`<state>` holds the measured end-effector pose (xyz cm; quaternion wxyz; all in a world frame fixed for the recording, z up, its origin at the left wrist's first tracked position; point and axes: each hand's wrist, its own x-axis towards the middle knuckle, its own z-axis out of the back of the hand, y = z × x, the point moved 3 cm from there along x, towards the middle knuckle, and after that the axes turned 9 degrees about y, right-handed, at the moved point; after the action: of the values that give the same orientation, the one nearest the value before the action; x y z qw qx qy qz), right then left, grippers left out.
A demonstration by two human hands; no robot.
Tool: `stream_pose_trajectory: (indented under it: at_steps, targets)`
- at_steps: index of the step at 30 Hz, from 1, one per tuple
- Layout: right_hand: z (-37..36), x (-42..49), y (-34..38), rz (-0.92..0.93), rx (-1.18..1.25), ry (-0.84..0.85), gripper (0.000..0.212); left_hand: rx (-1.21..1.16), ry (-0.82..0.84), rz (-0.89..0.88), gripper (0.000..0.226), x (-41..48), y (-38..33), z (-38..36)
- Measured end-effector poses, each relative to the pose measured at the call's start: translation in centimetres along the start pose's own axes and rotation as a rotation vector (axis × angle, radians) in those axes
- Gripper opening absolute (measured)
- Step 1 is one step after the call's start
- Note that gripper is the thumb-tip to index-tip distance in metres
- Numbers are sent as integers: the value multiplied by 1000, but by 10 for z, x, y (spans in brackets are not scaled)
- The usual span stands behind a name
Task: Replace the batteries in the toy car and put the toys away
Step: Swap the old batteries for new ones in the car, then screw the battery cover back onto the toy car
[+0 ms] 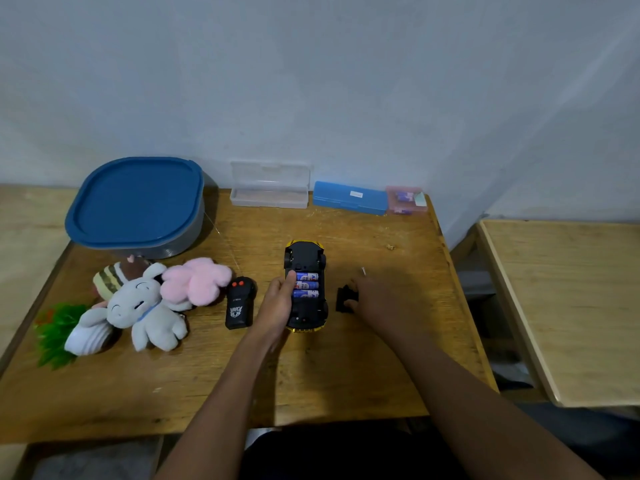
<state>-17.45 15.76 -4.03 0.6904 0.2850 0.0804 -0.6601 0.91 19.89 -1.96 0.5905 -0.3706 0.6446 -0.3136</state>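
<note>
Car [304,258] lay upside down on table [346,368], batteries [308,285] exposed. Left hand [277,306] gripped its side, thumb on batteries. Right hand [377,303], blurred, pinched cover [343,299].

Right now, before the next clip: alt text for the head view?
An upturned yellow toy car lies on a wooden table, its open bay showing three blue batteries; the left hand grips its side while the right hand touches a black cover beside it. A remote, plush toys and a blue-lidded tub sit to the left.
</note>
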Motion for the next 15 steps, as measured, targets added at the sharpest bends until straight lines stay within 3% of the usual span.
stream_pose_trajectory:
  at_steps: [7, 15]
  targets:
    - [6, -4, -10, -27, -110, -110, 50, -7, -5, -3, 31, -2, 0, -2]
    - [4, -2, -16, -28, -75, -77, 56, -9, -15, -4, 31, 0, 6, -5]
